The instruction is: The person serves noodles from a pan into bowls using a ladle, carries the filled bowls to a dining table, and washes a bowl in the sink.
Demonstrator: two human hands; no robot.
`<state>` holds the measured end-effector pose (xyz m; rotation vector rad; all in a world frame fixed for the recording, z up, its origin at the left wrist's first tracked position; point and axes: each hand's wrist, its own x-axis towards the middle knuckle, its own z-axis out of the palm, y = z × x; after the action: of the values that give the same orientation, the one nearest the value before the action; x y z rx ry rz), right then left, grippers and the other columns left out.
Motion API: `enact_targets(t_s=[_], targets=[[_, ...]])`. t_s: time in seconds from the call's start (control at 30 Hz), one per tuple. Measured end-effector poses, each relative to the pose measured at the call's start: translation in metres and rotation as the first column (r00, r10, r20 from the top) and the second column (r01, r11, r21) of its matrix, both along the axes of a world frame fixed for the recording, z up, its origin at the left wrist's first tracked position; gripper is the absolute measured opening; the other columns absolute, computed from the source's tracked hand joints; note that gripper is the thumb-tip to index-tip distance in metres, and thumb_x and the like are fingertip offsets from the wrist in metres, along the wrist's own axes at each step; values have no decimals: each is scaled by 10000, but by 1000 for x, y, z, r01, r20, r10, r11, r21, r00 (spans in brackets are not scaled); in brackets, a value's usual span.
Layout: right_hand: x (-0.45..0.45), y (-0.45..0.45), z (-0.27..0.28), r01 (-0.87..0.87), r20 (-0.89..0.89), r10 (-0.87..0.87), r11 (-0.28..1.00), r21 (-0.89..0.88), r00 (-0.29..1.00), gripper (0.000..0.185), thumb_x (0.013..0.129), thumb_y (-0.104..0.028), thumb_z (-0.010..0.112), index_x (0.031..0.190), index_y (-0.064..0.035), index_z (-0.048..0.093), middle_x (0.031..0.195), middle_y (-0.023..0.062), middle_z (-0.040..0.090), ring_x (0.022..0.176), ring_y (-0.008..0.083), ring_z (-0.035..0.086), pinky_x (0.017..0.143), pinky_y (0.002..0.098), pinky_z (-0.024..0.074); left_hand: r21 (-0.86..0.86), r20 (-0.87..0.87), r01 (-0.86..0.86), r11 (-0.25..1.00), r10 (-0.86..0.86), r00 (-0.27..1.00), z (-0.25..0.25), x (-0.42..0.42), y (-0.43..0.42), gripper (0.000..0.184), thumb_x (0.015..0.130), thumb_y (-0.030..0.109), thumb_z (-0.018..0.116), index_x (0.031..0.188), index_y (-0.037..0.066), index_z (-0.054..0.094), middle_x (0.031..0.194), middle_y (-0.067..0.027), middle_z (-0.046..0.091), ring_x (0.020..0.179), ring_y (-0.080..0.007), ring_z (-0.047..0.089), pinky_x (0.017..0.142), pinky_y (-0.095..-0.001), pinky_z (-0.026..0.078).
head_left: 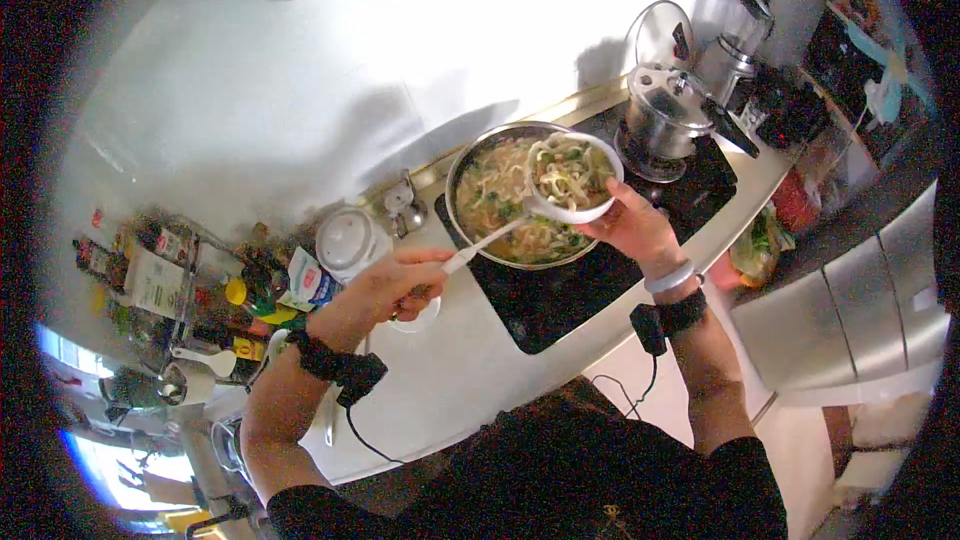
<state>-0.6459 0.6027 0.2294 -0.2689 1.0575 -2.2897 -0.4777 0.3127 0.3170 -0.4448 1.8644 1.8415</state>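
Observation:
My left hand [408, 285] is closed around the handle of a long-handled white spoon [490, 240]. Its far end meets the near-left edge of a white bowl [603, 208], and the spoon's head is hard to make out there. Noodles with green leaves [568, 175] fill the bowl, which tilts toward the left. My right hand [645, 230] grips the bowl from its right side, thumb near the rim. Below the bowl, a wide pan [452, 208] holds more noodles and greens in broth.
The pan sits on a black cooktop [530, 315]. To its right stands a steel pressure cooker [668, 120], with a blender [745, 25] behind. Left on the counter are a white lidded pot [347, 240], a blue-white packet [312, 280] and several bottles. Cables hang from both wrist devices.

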Motion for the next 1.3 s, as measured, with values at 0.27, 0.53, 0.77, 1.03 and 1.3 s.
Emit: enact_targets(t_s=[0.27,0.53,0.77,1.03,1.3], targets=[[-6,5,-33,-65,100,75,993,-99,992,457,856,-328,591,1231,-92,478,1174,91,569,1078,225,557,886,438,484,-44,-193,55,997,-63,979,22,-20,-4,415,829,122,535,1216,1,449,635,36,409,464,-20,320,391,-188,224],[9,13,-34,-6,187,10,1000,-22,982,385,792,-257,671,1115,-90,545,1084,93,598,1030,255,565,888,520,460,-34,-145,-39,999,34,989,44,-31,15,423,839,117,517,1235,-4,433,633,33,382,468,-28,303,398,-195,220],[9,18,-43,69,193,-67,998,-4,979,295,779,-253,691,1003,-98,576,1051,58,587,1021,237,551,878,538,460,-250,-162,72,966,-115,980,85,-32,31,453,846,123,492,1275,-5,425,625,40,381,468,-26,308,392,-199,235],[7,14,-64,112,82,-111,994,-10,990,350,831,-305,617,1100,-100,528,1017,35,595,948,189,586,786,421,518,-520,-131,38,853,-123,984,111,-30,50,476,834,140,541,1290,42,446,568,44,412,419,-34,355,358,-196,290],[16,20,-54,63,85,-66,998,28,994,387,835,-331,614,1117,-76,538,1106,72,583,1051,231,559,900,485,455,-614,-227,18,789,-198,953,136,-28,63,427,819,149,536,1233,46,508,594,56,435,427,-18,329,362,-189,251]])
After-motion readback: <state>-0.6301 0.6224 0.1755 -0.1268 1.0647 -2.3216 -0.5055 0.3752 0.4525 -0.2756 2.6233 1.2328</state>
